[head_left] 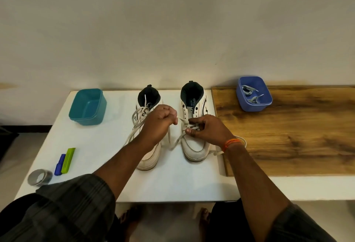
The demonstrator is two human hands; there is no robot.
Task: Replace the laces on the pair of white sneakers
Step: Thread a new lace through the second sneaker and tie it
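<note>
Two white sneakers side by side on the white table [107, 145], toes toward the person. Left sneaker [148, 157] laced, ends loose. Right sneaker [195, 145] part-laced — lower eyelets only. Left hand [160, 120], fingers curled tight, pinches the white lace [173, 141] and holds it out to the side. Right hand [206, 128] pinches the lace at the eyelets. Blue tub [253, 95] on the wooden board [288, 136] holds grey laces [249, 91]. Teal tub [87, 107] far left; tape roll [39, 177] and two markers [65, 161] near the edge.

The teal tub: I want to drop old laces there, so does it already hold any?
No, the teal tub shows only its bare inside; the laces lie in the blue tub.
</note>
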